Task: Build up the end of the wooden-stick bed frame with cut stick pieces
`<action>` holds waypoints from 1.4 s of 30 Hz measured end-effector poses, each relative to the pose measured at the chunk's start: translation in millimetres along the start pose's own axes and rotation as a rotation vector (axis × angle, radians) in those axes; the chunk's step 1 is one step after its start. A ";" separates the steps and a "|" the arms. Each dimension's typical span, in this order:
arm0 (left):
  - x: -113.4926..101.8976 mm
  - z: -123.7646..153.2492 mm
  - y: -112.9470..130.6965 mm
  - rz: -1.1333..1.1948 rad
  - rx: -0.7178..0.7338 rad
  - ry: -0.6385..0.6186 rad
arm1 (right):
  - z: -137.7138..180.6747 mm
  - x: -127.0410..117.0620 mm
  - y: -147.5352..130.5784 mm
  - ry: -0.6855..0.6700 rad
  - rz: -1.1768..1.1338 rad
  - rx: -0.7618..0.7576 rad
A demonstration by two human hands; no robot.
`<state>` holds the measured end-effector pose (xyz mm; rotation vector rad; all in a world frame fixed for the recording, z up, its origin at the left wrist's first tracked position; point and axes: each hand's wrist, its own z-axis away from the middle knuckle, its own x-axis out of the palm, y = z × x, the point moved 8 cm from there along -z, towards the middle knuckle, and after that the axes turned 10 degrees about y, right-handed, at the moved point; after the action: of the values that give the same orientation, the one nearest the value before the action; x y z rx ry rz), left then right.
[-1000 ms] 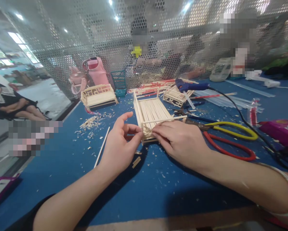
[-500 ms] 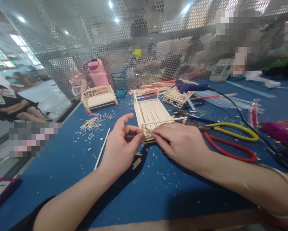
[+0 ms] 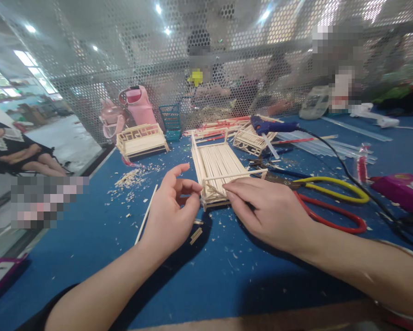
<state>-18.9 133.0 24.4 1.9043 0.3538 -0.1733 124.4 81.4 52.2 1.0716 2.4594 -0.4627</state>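
Note:
A miniature bed of thin wooden sticks stands on the blue tabletop, with a slatted base and low rails. At its near left corner is my left hand, its fingers curved and apart; one fingertip is at or touching the corner post. My right hand is closed in a pinch at the near end, below the crossbar. Short thin stick pieces show between the two hands at that end. Whatever sits in the right fingertips is hidden. A loose stick and small offcuts lie near my left hand.
Red-and-yellow-handled pliers lie beside my right forearm. A blue glue gun with a black cord rests behind, near clear glue sticks. A small stick bench and wood scraps are left. A person sits far left.
My hands have drawn slightly apart at the bed's near end. The left thumb has moved left off the corner, and the right fingertips have shifted right, exposing more of the end.

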 end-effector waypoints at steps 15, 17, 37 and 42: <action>4.8 -2.5 -4.3 0.058 0.015 -0.085 | -2.7 -31.8 54.3 0.379 -0.277 0.229; 1.9 -6.3 -5.8 0.078 0.024 -0.055 | -3.7 -31.0 57.2 0.379 -0.280 0.230; -25.6 41.5 13.6 -0.760 0.216 -0.137 | 13.1 -3.0 -32.0 -0.313 -0.334 -0.364; -8.6 57.2 10.0 -0.849 0.243 -0.215 | 13.6 -2.5 -30.1 -0.331 -0.440 -0.293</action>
<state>-20.9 75.0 15.6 1.8341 1.0133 -1.0103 106.7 54.2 45.9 0.3047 2.3558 -0.3562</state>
